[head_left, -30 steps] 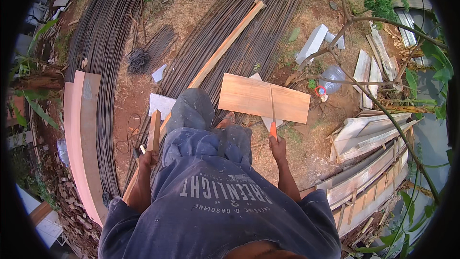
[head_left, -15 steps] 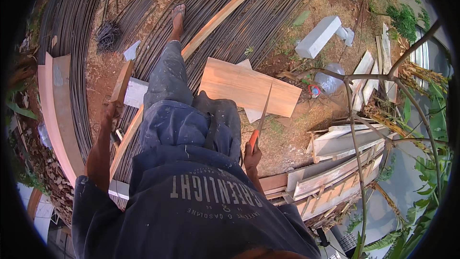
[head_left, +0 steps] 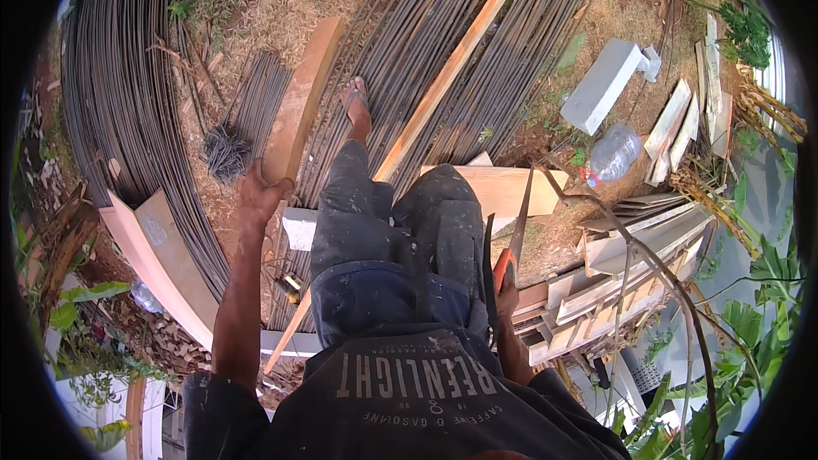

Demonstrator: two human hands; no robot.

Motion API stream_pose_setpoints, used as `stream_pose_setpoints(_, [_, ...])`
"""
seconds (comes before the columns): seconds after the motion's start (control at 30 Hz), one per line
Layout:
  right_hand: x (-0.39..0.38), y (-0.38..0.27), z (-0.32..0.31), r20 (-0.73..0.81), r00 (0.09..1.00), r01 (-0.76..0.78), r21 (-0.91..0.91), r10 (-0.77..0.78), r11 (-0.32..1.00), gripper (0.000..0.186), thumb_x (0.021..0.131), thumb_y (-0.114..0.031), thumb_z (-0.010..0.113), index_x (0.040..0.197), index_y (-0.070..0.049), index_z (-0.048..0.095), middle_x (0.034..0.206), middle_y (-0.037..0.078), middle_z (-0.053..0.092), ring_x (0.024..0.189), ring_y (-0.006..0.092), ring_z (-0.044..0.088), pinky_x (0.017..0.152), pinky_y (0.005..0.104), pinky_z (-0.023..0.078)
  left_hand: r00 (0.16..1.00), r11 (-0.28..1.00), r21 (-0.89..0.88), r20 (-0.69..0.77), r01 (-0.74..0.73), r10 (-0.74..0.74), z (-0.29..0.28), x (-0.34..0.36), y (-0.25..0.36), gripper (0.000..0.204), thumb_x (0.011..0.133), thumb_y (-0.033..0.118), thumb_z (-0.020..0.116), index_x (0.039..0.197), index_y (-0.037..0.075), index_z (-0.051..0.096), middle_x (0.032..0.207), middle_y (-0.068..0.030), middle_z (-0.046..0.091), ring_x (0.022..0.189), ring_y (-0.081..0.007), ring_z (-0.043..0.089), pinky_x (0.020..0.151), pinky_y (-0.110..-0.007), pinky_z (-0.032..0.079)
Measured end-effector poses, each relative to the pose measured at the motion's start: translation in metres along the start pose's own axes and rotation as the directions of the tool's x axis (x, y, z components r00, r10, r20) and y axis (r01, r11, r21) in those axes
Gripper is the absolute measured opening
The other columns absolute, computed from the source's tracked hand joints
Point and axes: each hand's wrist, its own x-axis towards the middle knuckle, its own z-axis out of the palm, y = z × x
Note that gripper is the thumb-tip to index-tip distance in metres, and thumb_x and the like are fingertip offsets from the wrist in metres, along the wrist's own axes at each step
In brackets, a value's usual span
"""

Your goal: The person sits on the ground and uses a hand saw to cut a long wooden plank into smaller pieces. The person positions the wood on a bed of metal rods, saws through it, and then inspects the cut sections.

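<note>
Rebar point(head_left: 503, 72), upper centre; bare branch point(head_left: 673, 281) crossing lower right. Left hand point(head_left: 262, 196): gripping wooden board point(head_left: 302, 102). Right hand point(head_left: 507, 291): clenched round handsaw point(head_left: 518, 226).

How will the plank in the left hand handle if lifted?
The plank is probably stiff: it looks like thick wood. The left hand grips only its near end, so the far end may dip. Surface looks matte, so probably not slippery.
</note>
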Motion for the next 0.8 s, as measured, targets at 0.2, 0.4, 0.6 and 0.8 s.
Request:
stream_pose_setpoints(0.2, [0.013,-0.073,-0.019,0.116,0.985,-0.123,-0.059,0.129,0.991,0.037,0.086,-0.043,0.057,0.084,-0.006,0.056,0.068,0.022,0.064,0.069,0.0438,0.064,0.062,0.0528,0.048,0.991,0.987,0.15,0.113,0.056,-0.074,-0.029,0.064,0.104,0.058,0.061,0.035,0.067,0.097,-0.008,0.055,0.087,-0.0311,0.062,0.083,-0.044,0.061,0.075,-0.044,0.048])
stream_pose_setpoints(0.4, [0.031,-0.106,0.027,0.147,0.964,-0.232,0.049,0.223,0.971,0.048,0.086,-0.052,0.056,0.091,-0.004,0.057,0.069,0.024,0.064,0.069,0.0449,0.064,0.065,0.0534,0.048,0.989,0.97,0.241,0.147,-0.024,-0.012,-0.029,0.093,0.16,0.056,0.061,0.031,0.068,0.102,-0.005,0.056,0.091,-0.0299,0.064,0.086,-0.0449,0.062,0.077,-0.045,0.048])
stream_pose_setpoints(0.6, [0.074,-0.185,0.052,0.228,0.889,-0.451,0.289,0.397,0.845,0.057,0.086,-0.059,0.053,0.093,-0.003,0.059,0.074,0.026,0.065,0.074,0.0455,0.065,0.068,0.0539,0.049,0.948,0.828,0.52,0.316,-0.208,0.04,-0.014,0.144,0.26,0.061,0.059,0.031,0.072,0.107,-0.003,0.056,0.09,-0.0272,0.065,0.084,-0.0423,0.064,0.076,-0.043,0.049])
stream_pose_setpoints(0.8, [0.135,-0.273,0.032,0.501,0.645,-0.762,0.358,0.578,0.54,0.065,0.081,-0.065,0.055,0.102,-0.003,0.06,0.083,0.026,0.067,0.082,0.044,0.066,0.074,0.0533,0.05,0.795,0.418,0.718,0.607,-0.557,0.018,0.045,0.217,0.42,0.066,0.058,0.03,0.078,0.11,-0.003,0.054,0.092,-0.0269,0.067,0.088,-0.0404,0.066,0.078,-0.043,0.052])
